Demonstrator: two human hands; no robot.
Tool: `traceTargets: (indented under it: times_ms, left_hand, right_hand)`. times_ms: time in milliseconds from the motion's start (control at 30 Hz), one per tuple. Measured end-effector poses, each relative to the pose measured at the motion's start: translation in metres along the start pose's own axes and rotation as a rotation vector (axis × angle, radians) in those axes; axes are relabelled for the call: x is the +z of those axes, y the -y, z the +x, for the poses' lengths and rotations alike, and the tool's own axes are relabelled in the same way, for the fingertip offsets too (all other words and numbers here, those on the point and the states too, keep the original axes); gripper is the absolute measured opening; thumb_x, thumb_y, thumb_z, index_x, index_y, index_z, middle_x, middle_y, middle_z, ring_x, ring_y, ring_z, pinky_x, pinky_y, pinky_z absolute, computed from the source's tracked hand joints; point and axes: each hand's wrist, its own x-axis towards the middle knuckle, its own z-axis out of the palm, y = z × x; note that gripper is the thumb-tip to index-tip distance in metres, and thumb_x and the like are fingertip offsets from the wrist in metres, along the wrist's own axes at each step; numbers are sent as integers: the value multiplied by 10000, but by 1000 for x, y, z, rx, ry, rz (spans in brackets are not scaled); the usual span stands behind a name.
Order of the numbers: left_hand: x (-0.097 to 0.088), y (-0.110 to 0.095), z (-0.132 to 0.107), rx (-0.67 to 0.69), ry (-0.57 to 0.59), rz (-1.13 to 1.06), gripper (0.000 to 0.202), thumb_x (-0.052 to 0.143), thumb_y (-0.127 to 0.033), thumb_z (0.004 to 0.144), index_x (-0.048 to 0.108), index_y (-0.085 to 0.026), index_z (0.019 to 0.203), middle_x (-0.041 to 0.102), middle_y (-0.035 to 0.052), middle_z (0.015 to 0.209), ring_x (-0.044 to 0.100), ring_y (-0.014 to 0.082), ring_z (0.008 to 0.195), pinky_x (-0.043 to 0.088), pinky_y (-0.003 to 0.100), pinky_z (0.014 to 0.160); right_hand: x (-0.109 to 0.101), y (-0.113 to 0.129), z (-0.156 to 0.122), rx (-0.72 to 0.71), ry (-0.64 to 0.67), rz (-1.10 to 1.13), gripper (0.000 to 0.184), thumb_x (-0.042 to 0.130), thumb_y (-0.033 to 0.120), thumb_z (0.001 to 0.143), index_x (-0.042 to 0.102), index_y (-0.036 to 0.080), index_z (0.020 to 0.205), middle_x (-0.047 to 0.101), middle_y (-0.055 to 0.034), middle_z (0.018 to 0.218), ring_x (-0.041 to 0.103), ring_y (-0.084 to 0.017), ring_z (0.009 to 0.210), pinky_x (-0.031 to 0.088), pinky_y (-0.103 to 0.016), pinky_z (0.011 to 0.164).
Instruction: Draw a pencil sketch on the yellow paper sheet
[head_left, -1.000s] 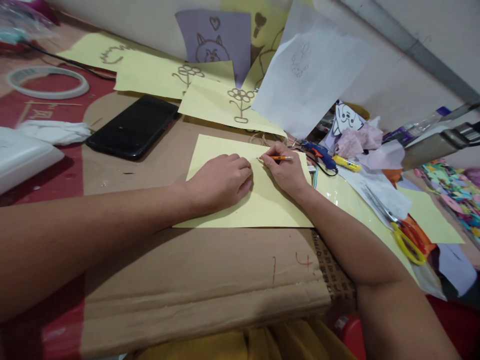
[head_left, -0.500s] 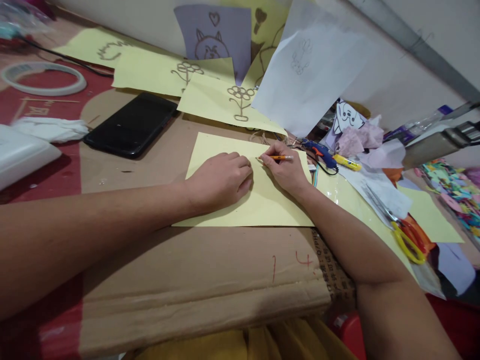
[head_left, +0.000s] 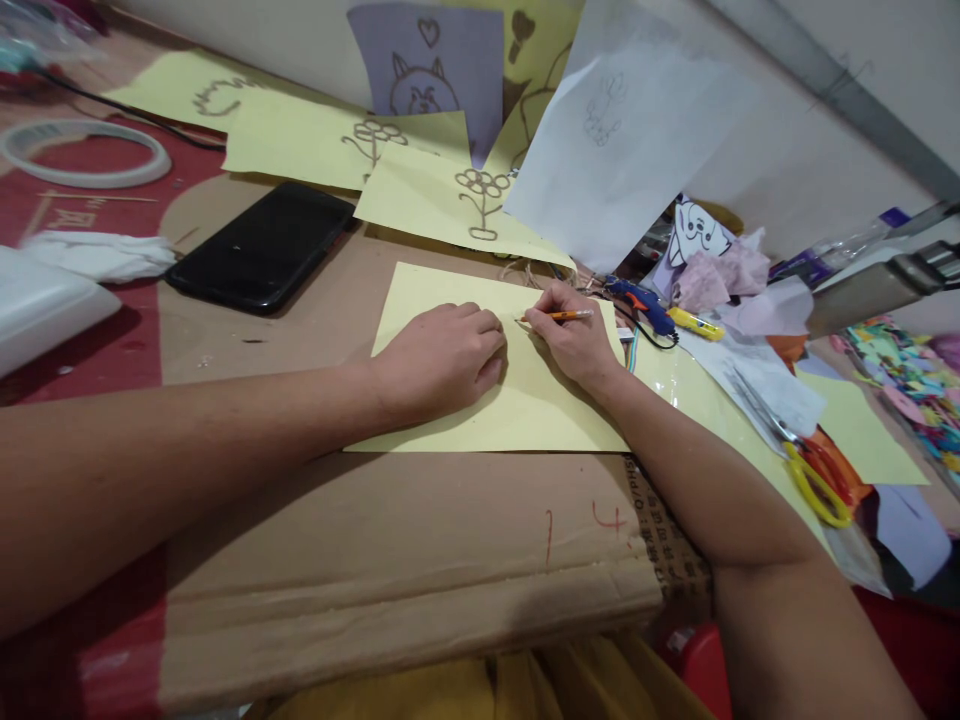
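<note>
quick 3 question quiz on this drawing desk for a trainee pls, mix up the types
1. True or false: the right hand holds a pencil over the yellow sheet.
2. What black thing lies flat on the cardboard, left of the sheet? A: phone. B: mug. C: book.
3. Fill in: the left hand, fingers curled, rests on the ____.

Key: 1 true; 2 A; 3 sheet.
</note>
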Motion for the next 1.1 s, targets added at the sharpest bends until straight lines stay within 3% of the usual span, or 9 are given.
traceTargets:
  times_ms: [400, 733, 1100]
  left_hand:
    - [-1, -1, 0, -10, 10, -3, 298, 475, -240, 1017, 754, -141, 1051, 751, 125, 1133, 666, 289, 1072, 526, 431, 916]
    - [-2, -1, 1, -10, 8, -15, 271, 474, -248, 1021, 719, -141, 1062, 730, 127, 1101, 658, 281, 1062, 526, 422, 924]
    - [5, 5, 2, 9, -4, -33, 302, 463, -253, 1037, 722, -128, 1130, 729, 128, 1199, 659, 287, 1161, 520, 439, 1005]
  right_hand:
    - [2, -5, -2, -2, -49, 90, 180, 630, 252, 902, 549, 234, 742, 593, 40, 711, 529, -131, 678, 406, -317, 692]
    - [3, -5, -1, 17, -106, 159, 247, 636, 409, 966, 538, 244, 810, 618, 28, 774, 568, -138, 740, 454, -308, 728]
    - [2, 2, 0, -6, -116, 130, 75, 667, 285, 919, 625, 227, 896, 678, 12, 849, 588, -138, 772, 463, -301, 741]
